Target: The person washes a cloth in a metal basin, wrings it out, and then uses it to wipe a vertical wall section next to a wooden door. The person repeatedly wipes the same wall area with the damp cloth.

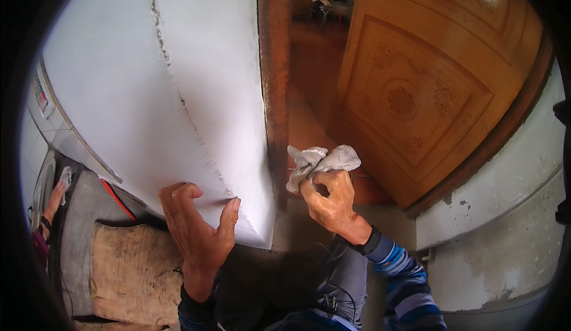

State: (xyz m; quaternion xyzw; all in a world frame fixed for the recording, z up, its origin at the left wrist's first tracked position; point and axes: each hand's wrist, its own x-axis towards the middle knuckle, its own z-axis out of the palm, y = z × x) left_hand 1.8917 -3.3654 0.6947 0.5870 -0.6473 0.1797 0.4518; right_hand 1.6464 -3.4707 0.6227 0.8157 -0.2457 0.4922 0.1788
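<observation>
My right hand (pixel 332 204) grips a crumpled, greyish-white cloth (pixel 305 167) in front of the doorway, near the brown door frame (pixel 275 90). Fingers curled and thumb apart, my left hand (pixel 200 228) is at the lower corner of a white-painted wall (pixel 214 85) and holds nothing. Its thumb tip lies over the wall's chipped corner edge (pixel 196 130); whether it presses there I cannot tell. Rough, broken plaster runs up that edge. Part of the cloth is hidden behind my right fingers.
A carved wooden door (pixel 415 94) stands ajar on the right, beside a wall with peeling paint (pixel 490 242). A worn wooden board (pixel 134 273) lies at lower left. At the far left, another person's hand (pixel 55 195) holds a cloth (pixel 66 178). Reddish floor (pixel 312 63) shows through the doorway.
</observation>
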